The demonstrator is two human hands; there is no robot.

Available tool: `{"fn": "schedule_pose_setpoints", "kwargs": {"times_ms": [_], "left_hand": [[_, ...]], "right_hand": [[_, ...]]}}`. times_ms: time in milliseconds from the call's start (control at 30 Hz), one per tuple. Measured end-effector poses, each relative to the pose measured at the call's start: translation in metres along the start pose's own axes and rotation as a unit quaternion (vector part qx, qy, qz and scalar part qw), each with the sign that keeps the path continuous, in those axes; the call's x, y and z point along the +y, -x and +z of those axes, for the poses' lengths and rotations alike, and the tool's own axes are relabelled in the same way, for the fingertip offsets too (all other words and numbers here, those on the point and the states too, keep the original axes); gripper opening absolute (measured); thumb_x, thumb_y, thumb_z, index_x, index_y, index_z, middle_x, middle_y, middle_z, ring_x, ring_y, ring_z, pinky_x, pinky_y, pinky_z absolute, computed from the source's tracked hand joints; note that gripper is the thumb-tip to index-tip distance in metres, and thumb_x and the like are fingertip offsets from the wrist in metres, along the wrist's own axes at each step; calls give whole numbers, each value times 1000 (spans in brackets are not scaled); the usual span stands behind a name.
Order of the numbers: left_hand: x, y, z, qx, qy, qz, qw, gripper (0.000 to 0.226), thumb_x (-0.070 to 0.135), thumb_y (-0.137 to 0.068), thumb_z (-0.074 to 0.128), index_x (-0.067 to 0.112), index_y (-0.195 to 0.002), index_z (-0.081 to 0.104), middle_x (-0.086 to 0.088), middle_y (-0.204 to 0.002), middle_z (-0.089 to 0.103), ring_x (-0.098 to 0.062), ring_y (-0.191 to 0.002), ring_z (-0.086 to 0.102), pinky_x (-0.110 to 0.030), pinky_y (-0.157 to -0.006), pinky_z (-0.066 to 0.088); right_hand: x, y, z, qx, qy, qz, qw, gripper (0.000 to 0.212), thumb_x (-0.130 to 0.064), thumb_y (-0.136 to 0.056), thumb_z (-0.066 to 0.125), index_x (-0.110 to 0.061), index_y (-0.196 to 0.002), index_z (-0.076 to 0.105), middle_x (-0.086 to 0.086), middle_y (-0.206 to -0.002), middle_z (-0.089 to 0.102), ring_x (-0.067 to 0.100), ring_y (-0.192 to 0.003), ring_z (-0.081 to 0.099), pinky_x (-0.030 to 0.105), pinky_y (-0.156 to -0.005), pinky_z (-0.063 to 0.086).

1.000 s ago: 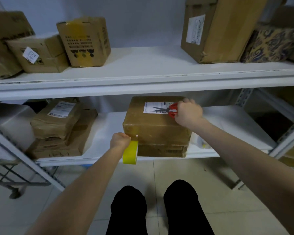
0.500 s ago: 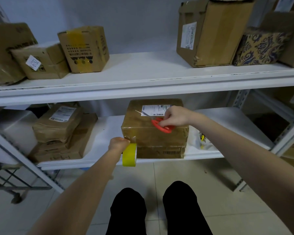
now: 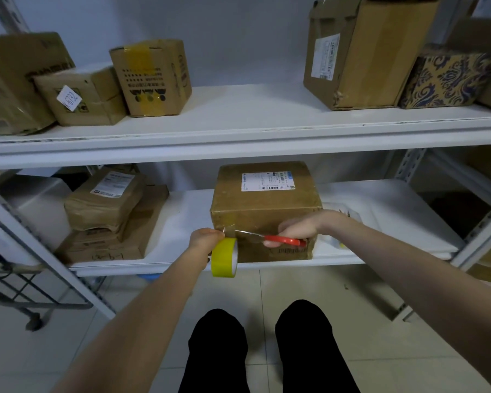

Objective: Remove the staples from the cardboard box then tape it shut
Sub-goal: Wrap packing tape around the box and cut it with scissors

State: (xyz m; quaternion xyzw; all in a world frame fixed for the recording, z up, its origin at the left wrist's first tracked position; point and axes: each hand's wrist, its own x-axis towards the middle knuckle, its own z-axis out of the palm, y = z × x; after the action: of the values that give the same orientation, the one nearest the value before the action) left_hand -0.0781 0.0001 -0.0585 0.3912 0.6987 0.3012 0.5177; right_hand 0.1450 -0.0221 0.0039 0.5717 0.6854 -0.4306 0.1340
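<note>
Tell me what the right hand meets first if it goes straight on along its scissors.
Probably the left hand holding the tape roll: the right hand aims its scissors left across the box front at it; depth is unclear.

**Storage bay: white rack, tiled floor**

We looked at a plain pale wall (image 3: 238,38) behind a white metal rack. The upper shelf (image 3: 253,109) carried brown cartons (image 3: 150,78) at left. At right it carried a tall carton (image 3: 366,52) and a blue-and-gold patterned box (image 3: 448,78). The lower shelf (image 3: 394,217) held stacked taped parcels (image 3: 105,202) at left, just beside a white bin (image 3: 40,205). A perforated grey upright (image 3: 408,163) stood at the right rear and a white upright (image 3: 40,245) ran down the left front. The floor (image 3: 408,336) was light tile with thin grout lines. A dark metal-frame trolley (image 3: 26,296) stood on a caster (image 3: 33,324) at far left. We found the light soft and even, dimmer under the upper shelf.
</note>
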Motion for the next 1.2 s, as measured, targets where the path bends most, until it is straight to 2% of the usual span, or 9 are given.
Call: {"fn": "schedule_pose_setpoints", "kwargs": {"times_ms": [200,367,533,700,833,933,1067,1133,1200], "left_hand": [[-4,1,1,-4,33,-7,999,29,19,-89,64,10,-116,56,-14,-110,57,-30,-101,55,-40,-94,46],[-6,0,-2,-16,44,-18,999,34,19,-88,64,10,-120,55,-16,-118,59,-33,-109,56,-41,-95,46],[-5,3,-3,-43,56,-37,997,30,18,-89,62,9,-117,54,-14,-111,59,-30,-99,57,-37,-87,46],[-6,2,-6,-64,67,-52,994,36,21,-88,63,9,-121,55,-16,-118,62,-31,-100,60,-36,-84,48],[-6,-1,-7,-70,54,-52,995,40,22,-87,64,9,-123,54,-16,-117,62,-32,-104,61,-38,-89,49],[-2,-4,-7,-50,24,-41,998,38,22,-87,64,7,-119,52,-14,-116,60,-32,-106,59,-41,-95,47],[7,-7,-4,27,-118,10,993,20,22,-88,63,9,-98,50,-14,-104,57,-27,-93,54,-35,-82,45],[9,-8,-5,59,-201,48,977,17,23,-88,62,10,-94,54,-14,-101,58,-25,-87,52,-31,-74,43],[8,-8,-7,71,-257,70,961,14,22,-88,60,10,-93,56,-12,-96,57,-24,-84,51,-29,-72,40]], "right_hand": [[-12,-18,-3,-9,-44,2,999,49,-64,-89,45,-23,-63,42,-6,-58,46,6,-50,42,22,-57,36],[-23,-31,-5,0,-58,-6,998,47,-62,-89,48,-23,-63,45,-9,-55,49,5,-50,46,19,-54,38],[-24,-37,-6,12,-53,-18,998,48,-67,-84,51,-22,-65,51,-6,-60,51,7,-53,47,19,-55,37],[-29,-38,-7,24,-39,-23,999,49,-65,-84,52,-21,-63,52,-8,-54,51,6,-51,47,18,-55,38],[-28,-39,-6,37,-6,-47,998,54,-70,-73,57,-18,-61,54,-2,-58,55,11,-55,51,26,-69,45],[-26,-37,-5,69,25,-56,996,52,-64,-78,60,-14,-65,57,0,-62,57,10,-58,53,25,-69,46],[-31,-32,-6,82,60,-54,993,48,-58,-80,64,-13,-66,59,0,-62,58,10,-61,55,22,-67,46],[-32,-28,-8,74,64,-40,994,48,-59,-80,63,-14,-67,59,2,-68,62,13,-68,58,27,-76,48],[-31,-22,-9,52,74,-12,996,53,-65,-80,59,-13,-86,65,6,-93,67,17,-88,62,32,-92,48]]}}
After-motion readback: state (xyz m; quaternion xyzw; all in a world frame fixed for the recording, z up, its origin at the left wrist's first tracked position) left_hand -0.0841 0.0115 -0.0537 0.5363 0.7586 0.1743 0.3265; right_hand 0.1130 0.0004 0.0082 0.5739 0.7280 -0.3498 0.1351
